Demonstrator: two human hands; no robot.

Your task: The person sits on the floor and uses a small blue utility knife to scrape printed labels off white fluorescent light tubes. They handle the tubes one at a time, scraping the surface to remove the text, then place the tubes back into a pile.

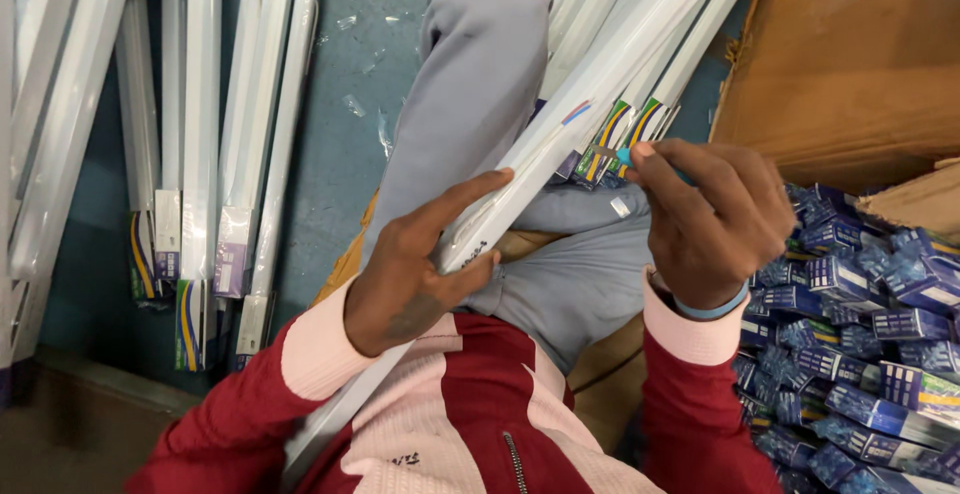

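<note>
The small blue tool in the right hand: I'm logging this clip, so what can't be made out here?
Head view:
- Blue tool: only its tip shows; right hand covers the rest.
- White tube light: lower end hidden under left hand and sleeve.
- Cardboard box: cut off by the frame edge.

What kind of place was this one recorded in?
Probably a lighting stockroom or packing area. Long white tube lights lean in rows against a blue wall, small blue boxes lie heaped beside a cardboard carton, and the left hand holds a tube while the right hand works at it.

white tube (pixel 560 139), blue boxes (pixel 860 354), red-and-pink jacket (pixel 480 404)
</note>
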